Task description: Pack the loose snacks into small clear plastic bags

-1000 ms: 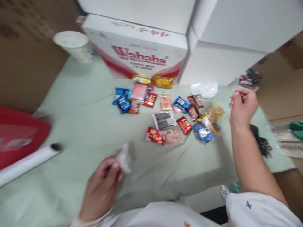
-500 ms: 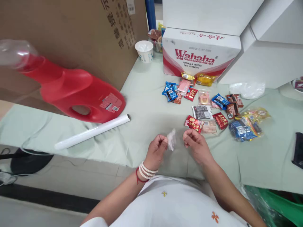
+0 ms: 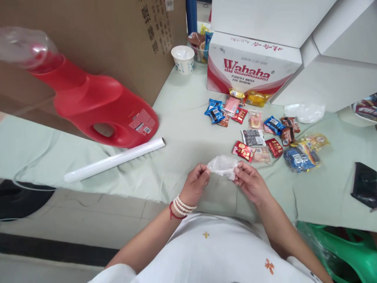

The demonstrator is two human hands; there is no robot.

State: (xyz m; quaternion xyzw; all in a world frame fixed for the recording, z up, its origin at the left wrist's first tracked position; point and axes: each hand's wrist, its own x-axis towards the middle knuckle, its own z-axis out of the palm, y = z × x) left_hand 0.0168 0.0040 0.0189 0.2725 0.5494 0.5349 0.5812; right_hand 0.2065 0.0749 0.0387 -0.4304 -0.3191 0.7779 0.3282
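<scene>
A crumpled clear plastic bag [image 3: 223, 165] is stretched between my two hands, above the front part of the cloth-covered table. My left hand [image 3: 195, 182] pinches its left end between thumb and fingers; a red cord and white bead bracelets circle that wrist. At the other end, my right hand [image 3: 250, 182] grips the plastic the same way. Just beyond my right hand lie a red snack packet [image 3: 243, 151] and a pale pink packet [image 3: 262, 155]. Behind them is a grey-and-white packet [image 3: 253, 137].
Several wrapped snacks, among them a blue packet [image 3: 216, 114], lie before a Wahaba water carton [image 3: 253, 65]. A paper cup [image 3: 183, 60] stands further back. On the left are a red jug [image 3: 108, 110] and a white tube [image 3: 118, 160]. A black object [image 3: 364, 184] lies at right.
My right hand, apart from the bag before, now grips its right end. The bag has spread out sideways between my hands. The view has shifted slightly.
</scene>
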